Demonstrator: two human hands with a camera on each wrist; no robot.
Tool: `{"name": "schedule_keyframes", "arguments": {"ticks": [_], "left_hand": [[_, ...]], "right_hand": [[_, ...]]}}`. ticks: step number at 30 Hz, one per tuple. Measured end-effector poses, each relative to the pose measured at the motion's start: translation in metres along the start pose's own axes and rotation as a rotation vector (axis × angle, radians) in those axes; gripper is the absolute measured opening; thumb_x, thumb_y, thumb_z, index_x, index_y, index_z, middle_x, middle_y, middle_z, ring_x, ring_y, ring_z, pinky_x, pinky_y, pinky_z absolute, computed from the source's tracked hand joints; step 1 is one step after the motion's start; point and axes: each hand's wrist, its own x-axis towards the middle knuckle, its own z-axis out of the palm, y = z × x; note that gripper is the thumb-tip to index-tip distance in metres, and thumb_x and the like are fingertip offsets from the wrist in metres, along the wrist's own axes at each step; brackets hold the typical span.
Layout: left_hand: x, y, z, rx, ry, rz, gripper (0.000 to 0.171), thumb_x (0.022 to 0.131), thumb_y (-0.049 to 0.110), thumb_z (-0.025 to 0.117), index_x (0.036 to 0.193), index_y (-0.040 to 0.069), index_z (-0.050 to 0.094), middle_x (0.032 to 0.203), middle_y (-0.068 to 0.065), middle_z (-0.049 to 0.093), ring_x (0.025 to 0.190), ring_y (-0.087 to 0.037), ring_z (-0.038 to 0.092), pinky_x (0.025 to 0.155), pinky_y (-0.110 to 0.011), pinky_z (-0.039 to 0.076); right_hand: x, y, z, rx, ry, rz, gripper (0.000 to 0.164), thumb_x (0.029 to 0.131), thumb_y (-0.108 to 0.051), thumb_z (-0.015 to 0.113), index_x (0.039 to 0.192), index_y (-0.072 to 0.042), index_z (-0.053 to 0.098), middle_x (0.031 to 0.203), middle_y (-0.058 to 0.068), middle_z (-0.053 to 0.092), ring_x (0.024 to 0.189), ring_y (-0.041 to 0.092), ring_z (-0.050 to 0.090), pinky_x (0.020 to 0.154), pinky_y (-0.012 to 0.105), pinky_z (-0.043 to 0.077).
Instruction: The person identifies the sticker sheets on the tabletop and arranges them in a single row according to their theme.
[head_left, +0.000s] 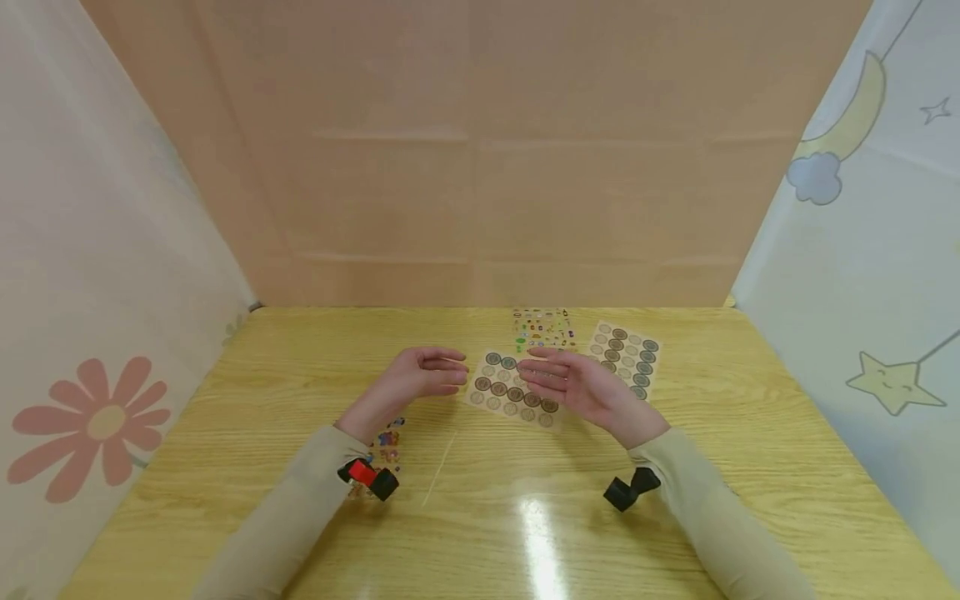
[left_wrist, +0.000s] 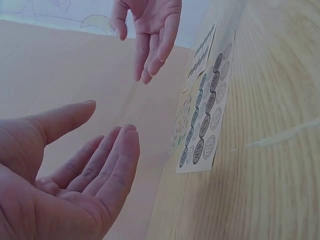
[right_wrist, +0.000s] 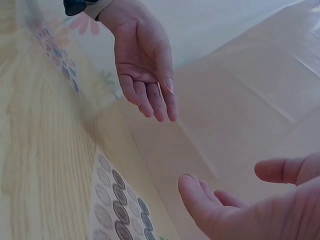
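Both hands hover above the table, palms facing each other and apart. My left hand [head_left: 420, 375] holds nothing; its fingers reach toward the left edge of a sheet of round stickers [head_left: 491, 402]. Over the right part of that sheet is my right hand [head_left: 581, 385], also holding nothing, its fingers relaxed. In the left wrist view the sticker sheet [left_wrist: 207, 120] lies flat on the wood, below both hands. A second sheet of round stickers [head_left: 626, 354] lies to the right, partly behind the right hand. Beyond them rests a clear sheet of small colourful stickers [head_left: 543, 327].
Under the left forearm lies another colourful sticker sheet [head_left: 388, 442], partly hidden. The wooden table [head_left: 480, 517] ends at a brown backdrop [head_left: 480, 167]. Patterned cloths stand at both sides, with a flower [head_left: 105, 422] on the left and a star [head_left: 896, 382] on the right.
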Motion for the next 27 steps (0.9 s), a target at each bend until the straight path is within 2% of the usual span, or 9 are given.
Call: {"name": "schedule_keyframes", "arguments": {"ticks": [4,6,10,12,17,22,27], "left_hand": [[0.014,0.002,0.007,-0.017,0.005,-0.01,0.043,0.085,0.008,0.073,0.125,0.0,0.058,0.117,-0.016,0.063,0.103,-0.026,0.063,0.094,-0.046,0.049],[0.021,0.003,0.011,-0.017,0.013,-0.013,0.043,0.086,0.006,0.072,0.125,-0.002,0.057,0.113,-0.016,0.064,0.101,-0.026,0.064,0.094,-0.047,0.049],[0.034,0.005,0.018,-0.004,0.012,-0.011,0.039,0.086,0.004,0.071,0.123,-0.001,0.058,0.113,-0.018,0.065,0.101,-0.026,0.064,0.094,-0.047,0.049],[0.041,0.006,0.021,-0.004,0.004,-0.008,0.039,0.086,0.004,0.071,0.123,-0.001,0.058,0.114,-0.02,0.064,0.102,-0.027,0.064,0.094,-0.046,0.049],[0.058,0.011,0.028,-0.016,0.004,-0.006,0.038,0.086,0.003,0.071,0.122,0.0,0.06,0.113,-0.019,0.064,0.105,-0.033,0.062,0.091,-0.043,0.051],[0.074,0.015,0.032,-0.011,0.001,-0.006,0.038,0.087,0.004,0.07,0.123,0.0,0.06,0.113,-0.019,0.064,0.109,-0.04,0.059,0.094,-0.047,0.049],[0.092,0.014,0.033,0.019,0.015,-0.007,0.043,0.087,0.003,0.069,0.127,-0.004,0.055,0.114,-0.02,0.064,0.103,-0.034,0.063,0.094,-0.046,0.049]], "right_hand": [[0.0,-0.007,-0.016,-0.01,0.045,-0.013,0.054,0.103,-0.009,0.036,0.148,0.006,0.012,0.143,0.025,0.038,0.137,0.042,0.026,0.11,0.043,0.031],[0.001,-0.01,-0.024,-0.016,0.072,-0.007,0.054,0.103,-0.01,0.036,0.149,0.006,0.011,0.144,0.025,0.036,0.136,0.042,0.025,0.11,0.043,0.031],[0.007,-0.017,-0.04,-0.005,0.104,0.014,0.055,0.105,-0.011,0.033,0.15,0.004,0.007,0.152,0.029,0.017,0.138,0.04,0.023,0.111,0.042,0.029],[0.009,-0.019,-0.048,0.008,0.123,0.024,0.055,0.105,-0.011,0.032,0.151,0.002,0.006,0.153,0.029,0.013,0.139,0.04,0.022,0.112,0.042,0.028],[0.014,-0.026,-0.065,0.038,0.183,0.059,0.055,0.105,-0.014,0.031,0.152,0.0,0.004,0.155,0.025,0.01,0.14,0.037,0.02,0.113,0.04,0.026],[0.017,-0.031,-0.077,-0.029,0.212,0.059,0.055,0.106,-0.015,0.029,0.151,0.002,0.004,0.154,0.027,0.013,0.14,0.038,0.021,0.113,0.041,0.026],[0.021,-0.031,-0.085,-0.079,0.231,0.067,0.056,0.106,-0.017,0.031,0.151,0.003,0.005,0.152,0.028,0.016,0.138,0.038,0.024,0.111,0.041,0.03]]}}
